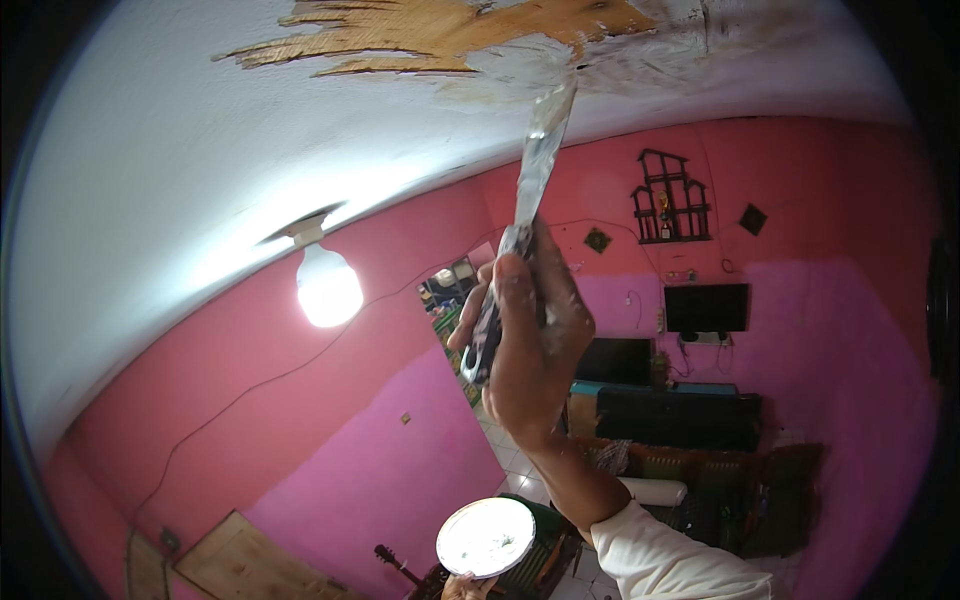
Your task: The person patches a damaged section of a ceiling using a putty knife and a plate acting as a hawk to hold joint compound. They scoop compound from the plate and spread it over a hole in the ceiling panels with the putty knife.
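Observation:
My right hand [535,335], raised on a white-sleeved arm, is closed round the dark handle of a putty knife [543,150]. White paste coats its blade, which points up with the tip at or just below the ceiling [200,130]; I cannot tell whether they touch. Beside the tip is a patch of bare, splintered wood [440,35], with rough whitish filler around its right end. Low in the view, my left hand [466,587] grips the near edge of a round white plate [486,537]. Smears show on the plate, but glare washes out its surface.
A lit bulb [329,285] hangs from the ceiling at the left, with a cable along the pink wall. Below are a wooden bench [790,500], a guitar [395,562] and a wooden door [250,565]. A screen [706,307] hangs on the far wall.

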Demonstrator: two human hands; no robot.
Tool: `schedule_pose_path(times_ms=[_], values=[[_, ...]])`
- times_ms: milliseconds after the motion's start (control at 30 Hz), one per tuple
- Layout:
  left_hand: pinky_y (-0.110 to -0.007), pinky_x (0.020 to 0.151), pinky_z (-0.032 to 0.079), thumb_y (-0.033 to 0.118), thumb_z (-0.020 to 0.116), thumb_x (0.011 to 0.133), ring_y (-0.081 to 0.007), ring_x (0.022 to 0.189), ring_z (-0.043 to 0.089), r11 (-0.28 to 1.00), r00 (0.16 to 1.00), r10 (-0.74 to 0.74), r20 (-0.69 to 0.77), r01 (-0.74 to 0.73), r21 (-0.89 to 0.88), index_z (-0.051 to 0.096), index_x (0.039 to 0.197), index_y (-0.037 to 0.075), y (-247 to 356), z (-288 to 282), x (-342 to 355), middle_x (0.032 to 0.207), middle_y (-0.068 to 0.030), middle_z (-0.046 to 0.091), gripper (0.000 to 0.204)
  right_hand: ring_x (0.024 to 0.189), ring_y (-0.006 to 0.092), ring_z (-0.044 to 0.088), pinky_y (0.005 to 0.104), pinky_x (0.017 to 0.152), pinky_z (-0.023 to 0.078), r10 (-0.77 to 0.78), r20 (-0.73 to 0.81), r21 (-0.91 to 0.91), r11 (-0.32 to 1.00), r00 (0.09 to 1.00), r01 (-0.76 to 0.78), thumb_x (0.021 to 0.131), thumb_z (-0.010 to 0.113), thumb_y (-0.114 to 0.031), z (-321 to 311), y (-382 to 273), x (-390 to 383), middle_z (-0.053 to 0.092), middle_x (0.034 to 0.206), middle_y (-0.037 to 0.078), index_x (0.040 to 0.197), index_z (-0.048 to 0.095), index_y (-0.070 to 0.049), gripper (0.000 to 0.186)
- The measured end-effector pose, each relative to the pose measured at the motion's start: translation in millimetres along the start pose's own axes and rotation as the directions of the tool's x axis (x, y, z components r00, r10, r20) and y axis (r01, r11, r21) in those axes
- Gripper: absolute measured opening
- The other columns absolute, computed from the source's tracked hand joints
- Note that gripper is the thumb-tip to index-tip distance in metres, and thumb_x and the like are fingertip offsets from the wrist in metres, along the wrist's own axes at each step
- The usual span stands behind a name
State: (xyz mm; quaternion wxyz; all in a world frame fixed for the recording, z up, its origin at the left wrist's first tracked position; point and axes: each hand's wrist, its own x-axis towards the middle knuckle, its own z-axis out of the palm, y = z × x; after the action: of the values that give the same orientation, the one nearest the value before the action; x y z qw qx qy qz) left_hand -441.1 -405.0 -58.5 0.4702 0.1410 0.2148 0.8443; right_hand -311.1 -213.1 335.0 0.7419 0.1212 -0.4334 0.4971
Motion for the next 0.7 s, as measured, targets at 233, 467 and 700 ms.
schedule_pose_path(times_ms=[233,467,700], values=[[-0.051,0.099,0.039,0.002,0.048,0.084,-0.0316,0.110,0.049,0.992,0.994,0.072,0.085,-0.080,0.094,0.041,0.119,-0.009,-2,-3,3,0.115,-0.0207,0.051,0.037,0.048,0.0075,0.051,0.0222,0.041,0.044,0.013,0.066,0.074,0.997,0.998,-0.018,0.093,0.046,-0.017,29,-12,-11,0.051,0.071,0.005,0.119,0.047,0.005,0.034],[-0.051,0.099,0.039,0.003,0.048,0.084,-0.0313,0.110,0.049,0.993,0.997,0.068,0.044,-0.071,0.092,0.041,0.119,-0.009,0,2,5,0.116,-0.0204,0.051,0.038,0.049,0.0083,0.052,0.0248,0.040,0.046,0.039,0.152,-0.006,0.999,0.988,-0.038,0.093,0.046,-0.018,18,-17,-35,0.054,0.071,0.007,0.132,0.034,0.004,0.046],[-0.051,0.099,0.039,0.003,0.049,0.084,-0.0310,0.111,0.049,0.994,0.998,0.061,0.028,-0.064,0.093,0.041,0.120,-0.009,-2,2,6,0.116,-0.0200,0.051,0.038,0.044,0.0079,0.051,0.0227,0.037,0.044,-0.100,-0.006,0.016,0.995,0.995,0.100,0.092,0.048,-0.020,3,-11,11,0.051,0.065,0.004,0.112,0.050,0.006,0.033]])
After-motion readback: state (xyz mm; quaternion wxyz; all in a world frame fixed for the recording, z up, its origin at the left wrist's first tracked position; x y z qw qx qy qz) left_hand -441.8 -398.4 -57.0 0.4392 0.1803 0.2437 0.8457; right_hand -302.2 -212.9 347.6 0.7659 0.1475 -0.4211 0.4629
